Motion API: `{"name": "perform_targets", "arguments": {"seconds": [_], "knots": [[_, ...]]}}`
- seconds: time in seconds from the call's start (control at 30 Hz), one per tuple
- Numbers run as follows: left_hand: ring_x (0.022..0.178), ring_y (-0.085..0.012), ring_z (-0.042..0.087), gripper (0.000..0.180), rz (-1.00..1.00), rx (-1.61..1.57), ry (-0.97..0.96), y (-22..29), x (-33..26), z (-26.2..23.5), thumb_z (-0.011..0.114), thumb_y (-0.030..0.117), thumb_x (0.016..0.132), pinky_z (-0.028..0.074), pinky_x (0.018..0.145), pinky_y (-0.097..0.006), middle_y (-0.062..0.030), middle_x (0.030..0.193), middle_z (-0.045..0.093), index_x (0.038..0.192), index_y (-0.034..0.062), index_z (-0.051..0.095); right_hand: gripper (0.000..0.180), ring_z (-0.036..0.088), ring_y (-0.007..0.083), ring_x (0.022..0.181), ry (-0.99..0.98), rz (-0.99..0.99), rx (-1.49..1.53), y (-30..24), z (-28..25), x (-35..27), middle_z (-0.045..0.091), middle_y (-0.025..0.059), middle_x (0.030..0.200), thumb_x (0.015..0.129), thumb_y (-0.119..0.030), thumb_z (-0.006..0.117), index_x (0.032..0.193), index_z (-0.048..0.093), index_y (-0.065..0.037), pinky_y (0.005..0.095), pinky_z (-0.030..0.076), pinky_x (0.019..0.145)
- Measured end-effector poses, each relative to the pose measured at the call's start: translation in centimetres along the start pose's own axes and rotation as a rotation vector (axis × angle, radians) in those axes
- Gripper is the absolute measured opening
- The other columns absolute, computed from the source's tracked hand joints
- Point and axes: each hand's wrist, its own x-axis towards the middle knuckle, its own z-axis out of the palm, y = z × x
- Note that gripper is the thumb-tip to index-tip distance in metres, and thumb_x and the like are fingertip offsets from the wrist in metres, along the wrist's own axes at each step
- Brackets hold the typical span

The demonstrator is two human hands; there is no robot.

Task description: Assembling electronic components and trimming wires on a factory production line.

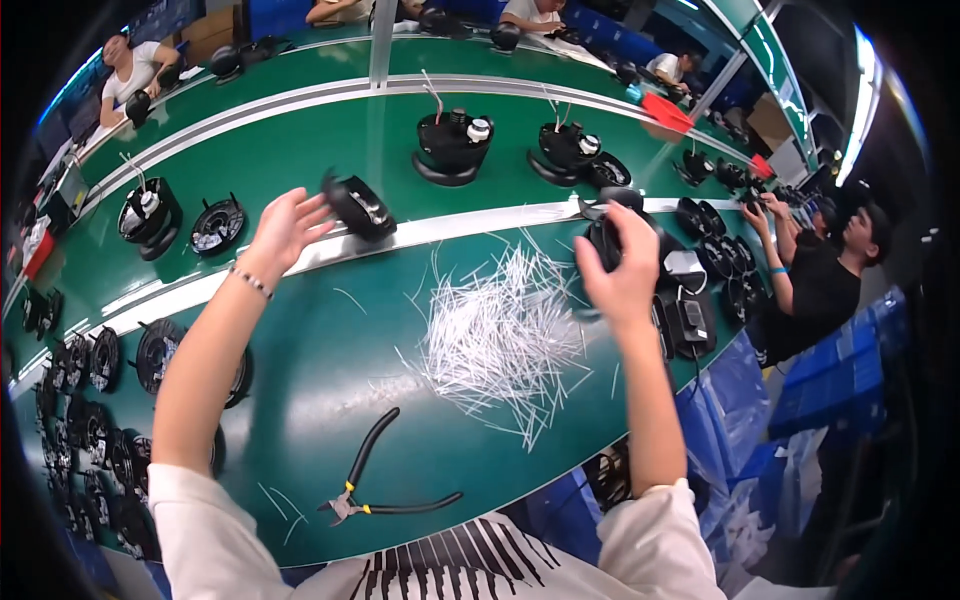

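Note:
My left hand (285, 232) has its fingers stretched out beside a black plastic housing (362, 210), which looks tilted on the pale strip along the table. Whether the fingertips touch it I cannot tell. My right hand (630, 265) is curved round a dark rounded housing (600, 238), blurred and partly hidden behind the fingers. Between my arms lies a loose heap of thin white strips (505, 330), perhaps cable ties or cut ends. Nearer to me, diagonal cutters (347, 500) with black handles lie spread on the green table (320, 400).
Upright black housings (453, 150) with wires stand past the pale strip. Round black parts fill the left side (100, 440) and the right side (720, 250). A dark boxy device (690, 320) sits by the right edge. A co-worker (830, 260) is at the right; others sit across.

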Motion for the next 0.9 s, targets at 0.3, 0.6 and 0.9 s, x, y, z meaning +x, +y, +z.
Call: {"name": "perform_targets", "arguments": {"seconds": [0.3, 0.6, 0.9], "knots": [[0.120, -0.0328, 0.033, 0.080, -0.146, 0.099, 0.174, -1.1, 7.3, 3.8, 0.038, 0.063, 0.077, 0.032, 0.092, -0.050, -0.0173, 0.134, 0.029, 0.132, 0.0068, 0.024, 0.054, 0.042, 0.0335, 0.110, -0.161, -0.058, 0.202, -3.5, 4.0, 1.0, 0.045, 0.0169, 0.120, 0.068, -0.017, 0.068, 0.114, 0.046, 0.001, 0.0402, 0.034, 0.093], [0.081, -0.0262, 0.060, 0.034, -0.158, 0.002, 0.082, -0.7, 7.6, 3.1, 0.055, 0.017, 0.078, 0.050, 0.071, -0.044, -0.0160, 0.096, 0.057, 0.103, -0.0040, 0.046, 0.070, 0.035, 0.0374, 0.115, -0.344, 0.141, 0.419, -8.2, 20.2, 5.0, 0.037, 0.0252, 0.125, 0.074, -0.037, 0.062, 0.120, 0.035, 0.008, 0.0413, 0.030, 0.096], [0.083, -0.0169, 0.057, 0.035, 0.058, 0.065, -0.125, -0.7, 1.9, 2.5, 0.052, 0.014, 0.082, 0.050, 0.067, -0.038, -0.0071, 0.097, 0.055, 0.113, 0.0028, 0.043, 0.111, 0.032, 0.0368, 0.120, -0.457, 0.561, 0.703, -12.9, 19.0, 5.2, 0.029, 0.0286, 0.129, 0.057, -0.050, 0.073, 0.127, 0.017, 0.014, 0.0381, 0.029, 0.099]]}}
